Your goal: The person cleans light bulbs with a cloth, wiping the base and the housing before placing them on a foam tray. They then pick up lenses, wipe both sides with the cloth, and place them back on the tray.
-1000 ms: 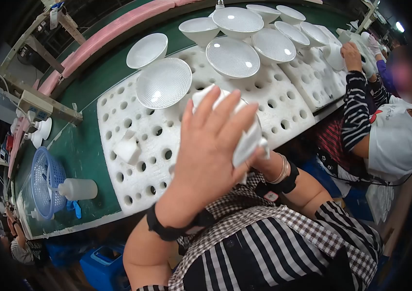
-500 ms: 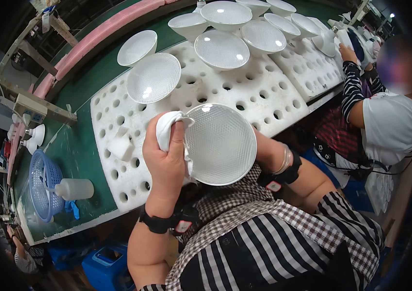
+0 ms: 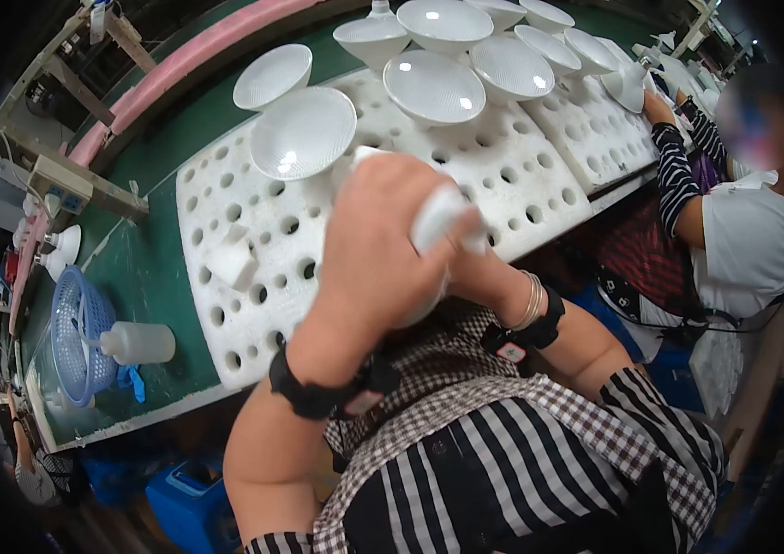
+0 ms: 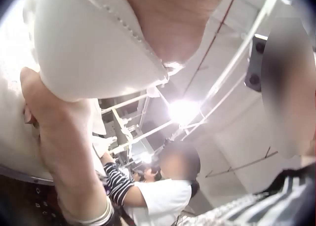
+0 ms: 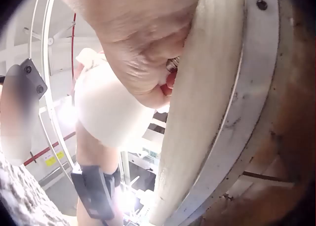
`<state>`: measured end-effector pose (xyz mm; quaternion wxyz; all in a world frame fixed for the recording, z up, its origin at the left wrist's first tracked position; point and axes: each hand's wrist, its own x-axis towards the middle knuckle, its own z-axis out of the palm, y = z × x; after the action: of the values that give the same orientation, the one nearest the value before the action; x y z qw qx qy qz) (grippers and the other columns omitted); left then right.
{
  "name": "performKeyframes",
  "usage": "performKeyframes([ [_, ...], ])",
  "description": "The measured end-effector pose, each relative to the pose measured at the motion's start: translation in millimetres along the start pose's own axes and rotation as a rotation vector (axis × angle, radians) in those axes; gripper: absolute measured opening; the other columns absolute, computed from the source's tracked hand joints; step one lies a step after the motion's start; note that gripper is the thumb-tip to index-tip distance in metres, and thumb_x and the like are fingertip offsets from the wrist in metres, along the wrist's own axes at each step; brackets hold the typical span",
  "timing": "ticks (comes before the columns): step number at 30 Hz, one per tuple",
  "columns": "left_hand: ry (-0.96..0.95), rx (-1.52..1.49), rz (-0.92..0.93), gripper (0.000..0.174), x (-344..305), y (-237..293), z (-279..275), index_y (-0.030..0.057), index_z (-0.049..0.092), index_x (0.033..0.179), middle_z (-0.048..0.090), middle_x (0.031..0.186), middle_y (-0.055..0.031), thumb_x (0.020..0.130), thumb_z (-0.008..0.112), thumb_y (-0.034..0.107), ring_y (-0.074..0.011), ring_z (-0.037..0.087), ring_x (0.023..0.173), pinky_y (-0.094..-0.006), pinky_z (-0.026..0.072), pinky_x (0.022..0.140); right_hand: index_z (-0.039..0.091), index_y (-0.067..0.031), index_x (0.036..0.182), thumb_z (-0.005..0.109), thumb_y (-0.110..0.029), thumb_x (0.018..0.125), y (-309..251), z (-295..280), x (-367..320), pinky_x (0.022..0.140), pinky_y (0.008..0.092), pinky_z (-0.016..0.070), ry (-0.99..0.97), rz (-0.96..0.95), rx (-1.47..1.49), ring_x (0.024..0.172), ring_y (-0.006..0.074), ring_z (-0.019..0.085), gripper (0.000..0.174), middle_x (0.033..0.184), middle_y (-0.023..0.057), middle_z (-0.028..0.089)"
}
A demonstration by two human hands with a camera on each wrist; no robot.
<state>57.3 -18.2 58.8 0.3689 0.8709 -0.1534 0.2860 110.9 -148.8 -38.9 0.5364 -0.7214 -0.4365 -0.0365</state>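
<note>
My left hand [image 3: 373,245] holds a bunched white cloth [image 3: 438,217], its fingers bent over the wide end of a white reflector bulb [image 4: 79,53]. In the head view this hand hides most of the bulb. My right hand [image 3: 479,277], with bangles at its wrist, grips the bulb's narrow end from below. In the right wrist view the bulb's white cone shows behind the curled fingers [image 5: 163,87], and a bit of threaded metal peeks out beside them. The two hands are close together in front of my checked apron.
White foam trays [image 3: 216,198] with rows of holes lie on the green table [image 3: 147,277]. Several bulbs [image 3: 304,134] stand there, lenses up. A foam scrap [image 3: 233,263], a squeeze bottle [image 3: 141,343] and a blue basket [image 3: 87,346] are at left. Another person [image 3: 747,235] works at right.
A second ago the left hand was spread over the bulb; then it pinched the cloth at the rim with the lens facing up. Now it is back over the bulb, fingers bent.
</note>
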Motion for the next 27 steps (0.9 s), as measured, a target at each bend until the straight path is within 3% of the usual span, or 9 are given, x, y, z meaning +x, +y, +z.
performKeyframes([
  [1, 0.061, -0.049, -0.161, 0.028, -1.3, -8.0, 3.7, 0.0025, 0.066, 0.092, 0.063, 0.091, -0.0148, 0.082, 0.068, 0.029, -0.0364, 0.058, 0.094, -0.0428, 0.0466, 0.084, 0.062, -0.0084, 0.097, 0.074, -0.016, 0.075, -15.3, -9.7, 2.6, 0.066, 0.0401, 0.0530, -0.069, -0.049, -0.239, 0.077, 0.0349, 0.067, 0.026, 0.081, 0.0132, 0.068],
  [5, 0.235, -0.382, -0.660, 0.028, -23.7, -28.3, 2.6, 0.0007, 0.066, 0.102, 0.066, 0.090, -0.0102, 0.095, 0.059, 0.027, -0.0216, 0.061, 0.081, -0.0323, 0.0478, 0.077, 0.060, -0.0043, 0.092, 0.075, -0.015, 0.073, -1.9, 0.0, -1.5, 0.060, 0.0404, 0.0517, 0.048, -0.022, -0.183, 0.069, 0.0354, 0.065, 0.026, 0.073, 0.0142, 0.065],
  [8, 0.364, -0.533, -0.733, 0.032, -55.9, -32.2, 9.2, -0.0036, 0.062, 0.110, 0.065, 0.097, -0.0038, 0.100, 0.053, 0.026, -0.0097, 0.057, 0.087, -0.0251, 0.0455, 0.079, 0.059, -0.0036, 0.091, 0.075, -0.015, 0.073, -4.0, -3.0, -10.9, 0.059, 0.0402, 0.0511, 0.078, -0.010, -0.169, 0.067, 0.0350, 0.064, 0.027, 0.072, 0.0146, 0.064],
  [13, 0.362, -0.543, -0.668, 0.032, -75.4, -23.8, 6.4, -0.0034, 0.061, 0.112, 0.064, 0.099, -0.0038, 0.101, 0.054, 0.026, -0.0093, 0.056, 0.087, -0.0254, 0.0455, 0.081, 0.059, -0.0012, 0.097, 0.074, -0.014, 0.074, 4.2, 5.1, -14.0, 0.062, 0.0382, 0.0517, 0.236, 0.064, 0.011, 0.071, 0.0326, 0.065, 0.030, 0.080, 0.0154, 0.065],
  [17, 0.336, -0.122, -0.401, 0.028, -58.6, -46.3, -10.8, 0.0017, 0.061, 0.113, 0.064, 0.105, -0.0119, 0.092, 0.064, 0.019, -0.0242, 0.060, 0.097, -0.0333, 0.0453, 0.090, 0.061, -0.0008, 0.102, 0.074, -0.013, 0.076, 3.0, 12.5, -11.9, 0.071, 0.0339, 0.0513, 0.281, 0.140, 0.673, 0.078, 0.0309, 0.064, 0.032, 0.079, 0.0127, 0.064],
  [21, 0.094, 0.270, -0.247, 0.038, -65.0, -46.5, -13.9, 0.0014, 0.058, 0.122, 0.060, 0.122, -0.0175, 0.086, 0.064, 0.010, -0.0346, 0.051, 0.121, -0.0408, 0.0375, 0.105, 0.064, -0.0011, 0.096, 0.074, -0.012, 0.076, -16.1, -20.1, 0.7, 0.072, 0.0355, 0.0502, 0.101, -0.054, 0.036, 0.080, 0.0325, 0.063, 0.025, 0.082, 0.0125, 0.065],
  [23, 0.175, 0.211, -0.273, 0.048, -81.2, -53.1, -15.7, 0.0014, 0.053, 0.129, 0.055, 0.130, -0.0177, 0.084, 0.065, 0.011, -0.0322, 0.050, 0.123, -0.0414, 0.0377, 0.105, 0.064, -0.0016, 0.093, 0.074, -0.013, 0.075, -20.4, -19.7, 0.9, 0.071, 0.0366, 0.0498, 0.138, 0.050, 0.103, 0.078, 0.0328, 0.063, 0.024, 0.081, 0.0127, 0.065],
  [24, 0.147, -0.129, -0.504, 0.058, -83.7, -41.9, -21.6, 0.0012, 0.048, 0.135, 0.048, 0.137, -0.0170, 0.081, 0.067, 0.010, -0.0308, 0.048, 0.127, -0.0410, 0.0360, 0.107, 0.064, -0.0020, 0.091, 0.073, -0.014, 0.074, -21.2, -17.3, -1.8, 0.069, 0.0378, 0.0494, 0.167, 0.160, 0.176, 0.077, 0.0331, 0.062, 0.023, 0.080, 0.0129, 0.064],
  [27, 0.152, -0.441, -0.421, 0.064, -77.2, -10.7, -5.5, 0.0017, 0.046, 0.138, 0.046, 0.140, -0.0160, 0.080, 0.070, 0.010, -0.0299, 0.045, 0.129, -0.0412, 0.0353, 0.109, 0.064, -0.0031, 0.092, 0.073, -0.016, 0.074, -16.1, -12.2, 0.4, 0.068, 0.0393, 0.0502, 0.178, 0.075, 0.048, 0.075, 0.0332, 0.063, 0.024, 0.079, 0.0138, 0.065],
])
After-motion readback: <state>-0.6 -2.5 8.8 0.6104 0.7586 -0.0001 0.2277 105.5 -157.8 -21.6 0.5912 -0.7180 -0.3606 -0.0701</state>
